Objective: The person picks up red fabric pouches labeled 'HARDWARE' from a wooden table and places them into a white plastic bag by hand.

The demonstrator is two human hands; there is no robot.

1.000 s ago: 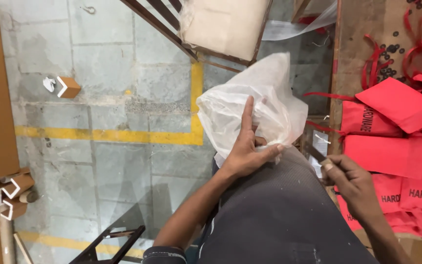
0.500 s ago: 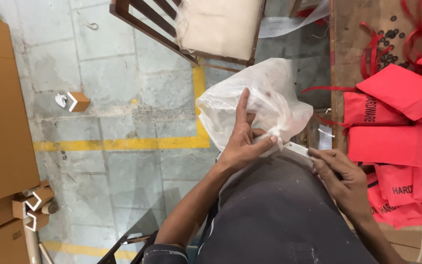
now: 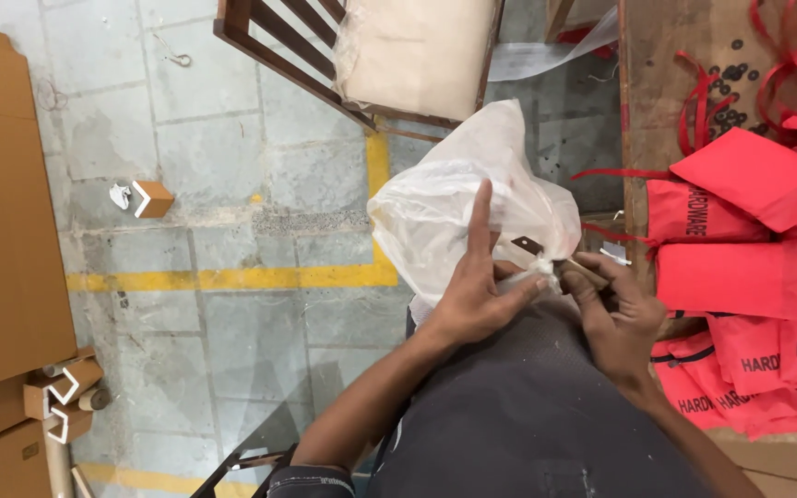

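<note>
Head view: the left hand (image 3: 472, 300) presses a translucent white plastic bag (image 3: 458, 198) against the lap, index finger stretched up, grip pinching its gathered neck. The right hand (image 3: 615, 314) is closed around a small brown-handled blade (image 3: 560, 261) at that neck, beside red fabric pouches (image 3: 740, 277).

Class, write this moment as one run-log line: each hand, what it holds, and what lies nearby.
left hand: grips white plastic bag neck | right hand: holds brown-handled tool at neck | nearby: red cloth bags, right
</note>
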